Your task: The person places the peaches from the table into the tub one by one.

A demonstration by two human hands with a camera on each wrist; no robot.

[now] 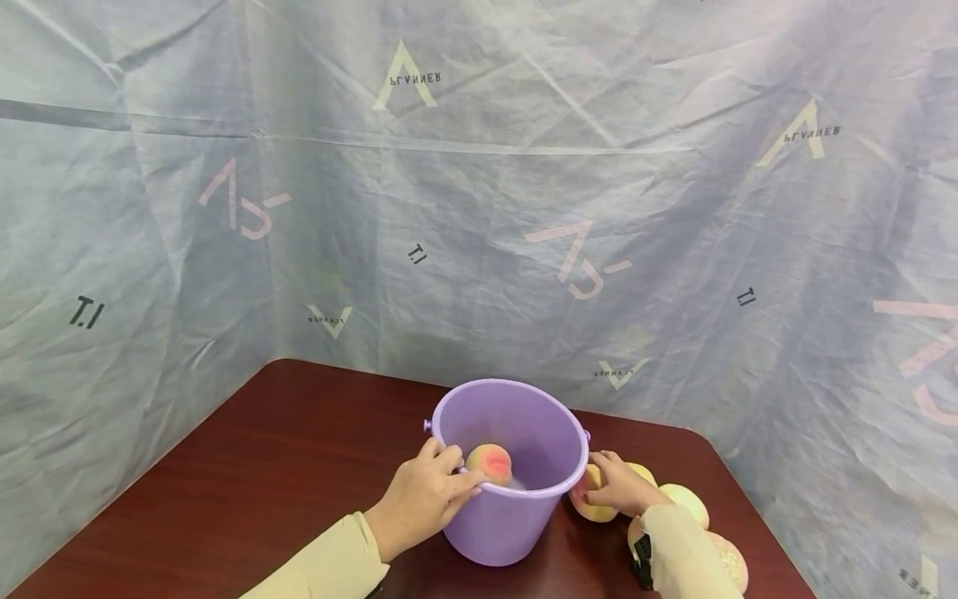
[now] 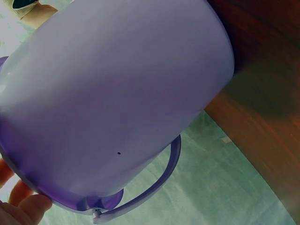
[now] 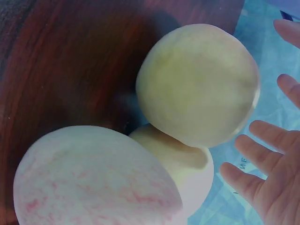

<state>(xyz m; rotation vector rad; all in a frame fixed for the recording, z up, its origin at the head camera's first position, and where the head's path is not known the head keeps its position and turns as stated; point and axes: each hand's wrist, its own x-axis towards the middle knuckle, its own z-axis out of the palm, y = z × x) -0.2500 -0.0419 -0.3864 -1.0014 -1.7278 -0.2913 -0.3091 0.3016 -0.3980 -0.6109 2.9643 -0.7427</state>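
A purple bucket (image 1: 497,524) stands on the table, leaning a little toward me. My left hand (image 1: 422,499) grips its near left rim, with thumb and fingertips curled over the edge in the left wrist view. One peach (image 1: 490,463) with a red blush shows inside the bucket. Right of the bucket, my right hand (image 1: 621,485) reaches over a yellow-and-red peach (image 1: 594,499). Its fingers (image 3: 269,136) look spread and fairly straight in the right wrist view, beside a pale yellow peach (image 3: 199,84). The palm is partly out of that frame.
More pale peaches (image 1: 684,502) lie close together under and beside my right forearm; one pinkish peach (image 3: 93,178) is large in the right wrist view. The bucket's handle (image 2: 159,185) hangs down on its far side. Grey printed sheeting (image 1: 479,208) surrounds the dark red table (image 1: 247,482).
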